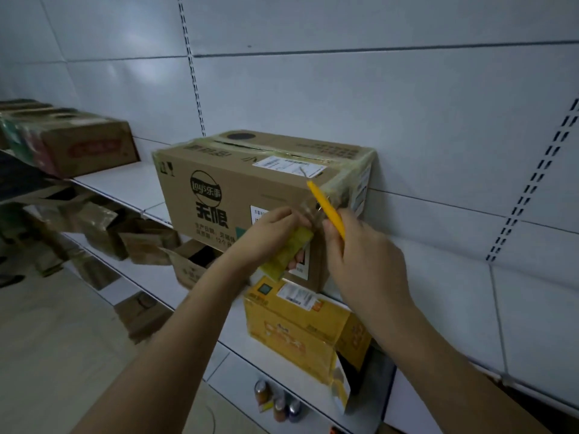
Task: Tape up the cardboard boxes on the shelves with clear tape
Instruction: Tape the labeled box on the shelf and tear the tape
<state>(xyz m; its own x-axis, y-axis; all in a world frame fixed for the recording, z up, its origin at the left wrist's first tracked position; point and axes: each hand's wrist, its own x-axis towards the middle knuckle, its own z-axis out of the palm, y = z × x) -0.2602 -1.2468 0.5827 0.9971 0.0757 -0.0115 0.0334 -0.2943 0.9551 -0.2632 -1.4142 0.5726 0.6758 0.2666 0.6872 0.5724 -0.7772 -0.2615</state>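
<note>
Item: brown cardboard box (219, 195), printed Lay's logo, on the upper white shelf (125, 186), centre, against the back panel; clear tape (354, 170) runs over its top seam and right end.
Left hand (272, 230): fingers pinch a yellowish tape roll (288, 249) at the box's near right corner.
Right hand (360, 249): grips a yellow cutter (326, 208), tip raised toward the taped corner.
Shelf below: yellow carton (294, 333), open at its right end.
Far left: another brown box (91, 148).

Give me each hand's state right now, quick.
Left hand: holds the roll of clear tape against the cardboard box.
Right hand: grips a yellow cutter, its tip at the tape strip.
</note>
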